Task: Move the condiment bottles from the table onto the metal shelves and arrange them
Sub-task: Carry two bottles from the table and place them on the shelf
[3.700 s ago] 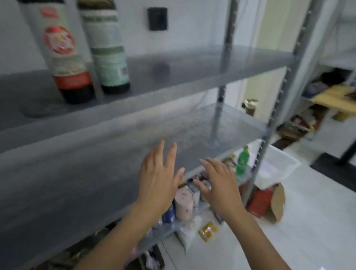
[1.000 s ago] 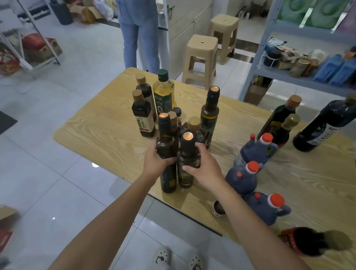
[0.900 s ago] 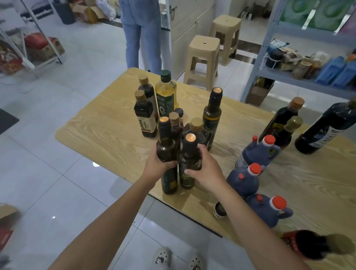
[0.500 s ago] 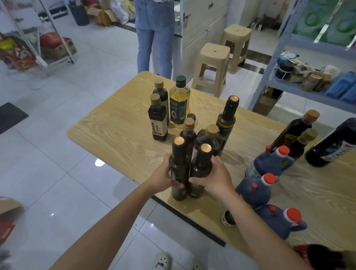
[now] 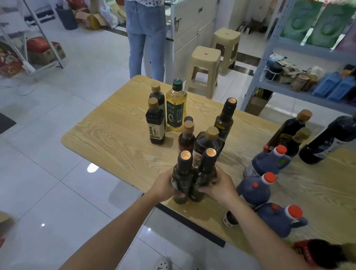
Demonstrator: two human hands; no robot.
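- Your left hand point(image 5: 164, 187) gripped one dark bottle point(image 5: 182, 180), fingers curled round its body.
- Your right hand point(image 5: 219, 188) gripped a second dark bottle point(image 5: 203, 176), touching the first, above the tabletop point(image 5: 116, 137) near its front edge.

The left third of the desk point(image 5: 111, 135) is bare wood, open from near edge to far corner, and the tiled floor point(image 5: 38, 175) at lower left lies open too. At mid frame a cluster of bottles point(image 5: 208, 144) stands packed close, directly behind the two copper-capped bottles point(image 5: 182, 178) that the left hand point(image 5: 163, 188) and right hand point(image 5: 222, 189) grip side by side at the near edge. A bare strip runs between that cluster and the three blue jugs point(image 5: 254, 190) to the right, which crowd the right forearm, with a small jar point(image 5: 231, 219) just beside it. Tall dark bottles point(image 5: 333, 139) block the upper right, and another bottle point(image 5: 322, 254) leans at lower right.
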